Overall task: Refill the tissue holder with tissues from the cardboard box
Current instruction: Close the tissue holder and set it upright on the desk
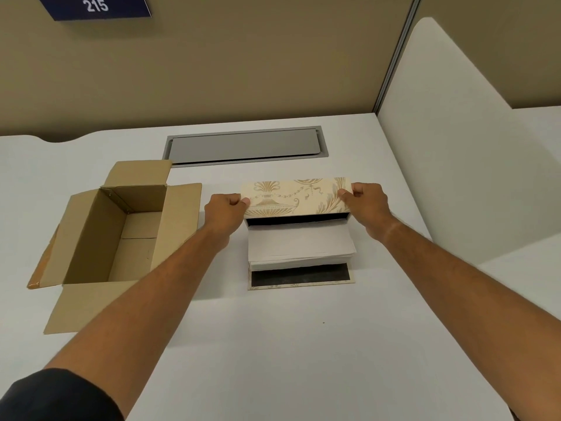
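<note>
A cream tissue holder with a gold urn-and-leaf pattern stands on the white desk at centre. My left hand grips its left end and my right hand grips its right end. A stack of white tissues sticks out of the holder's open side towards me. The holder's black-lined flap lies flat on the desk in front of the stack. To the left sits the open cardboard box, and nothing shows inside it.
A grey cable-tray lid is set into the white desk behind the holder. A white divider panel rises on the right. A beige wall with a dark "215" sign stands behind.
</note>
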### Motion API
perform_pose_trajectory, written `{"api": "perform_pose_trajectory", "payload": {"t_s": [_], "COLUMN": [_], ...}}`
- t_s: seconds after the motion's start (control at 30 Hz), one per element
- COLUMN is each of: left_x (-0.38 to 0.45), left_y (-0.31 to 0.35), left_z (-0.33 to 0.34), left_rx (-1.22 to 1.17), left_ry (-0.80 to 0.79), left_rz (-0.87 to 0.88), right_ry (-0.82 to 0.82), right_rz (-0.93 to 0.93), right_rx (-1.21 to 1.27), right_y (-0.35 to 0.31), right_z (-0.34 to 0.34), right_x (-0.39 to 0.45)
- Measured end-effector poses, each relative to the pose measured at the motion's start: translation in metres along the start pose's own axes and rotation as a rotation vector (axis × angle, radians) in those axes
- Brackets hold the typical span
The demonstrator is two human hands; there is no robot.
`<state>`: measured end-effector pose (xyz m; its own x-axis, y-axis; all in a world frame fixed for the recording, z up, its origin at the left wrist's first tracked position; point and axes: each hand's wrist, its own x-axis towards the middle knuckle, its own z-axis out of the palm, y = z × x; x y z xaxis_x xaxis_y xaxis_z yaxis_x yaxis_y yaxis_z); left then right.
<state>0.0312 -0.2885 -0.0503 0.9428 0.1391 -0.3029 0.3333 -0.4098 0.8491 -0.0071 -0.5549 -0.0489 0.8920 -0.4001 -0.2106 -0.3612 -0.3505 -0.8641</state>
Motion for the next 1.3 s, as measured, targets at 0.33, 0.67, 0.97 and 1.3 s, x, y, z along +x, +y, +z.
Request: {"api": "perform_pose_trajectory", "payload": {"t_s": [0.33,0.67,0.97,1.3], "left_x": [-0.016,-0.034,-0.051,-0.068], "left_y": [-0.014,-0.024,-0.033,-0.047], "left_z": [-0.004,-0.008,-0.012,-0.009], "left_rx": [0.000,-0.042,0.085,0.192], "left_ry": [-0.005,-0.036,-0.068,-0.057], "left_rz": [0.035,0.026,0.090,0.130], "right_ry": [0.032,0.042,0.000,-0.022], "right_rz": [-0.084,-0.046,-0.040,-0.058], "right_rx": [-0.014,0.002,0.018,-0.007], "right_y": [0.013,0.022,0.033,0.049], "right_z": [-0.001,-0.004,-0.009,-0.010], "right_x": [-0.022,-0.042,-0.061,-0.079]}}
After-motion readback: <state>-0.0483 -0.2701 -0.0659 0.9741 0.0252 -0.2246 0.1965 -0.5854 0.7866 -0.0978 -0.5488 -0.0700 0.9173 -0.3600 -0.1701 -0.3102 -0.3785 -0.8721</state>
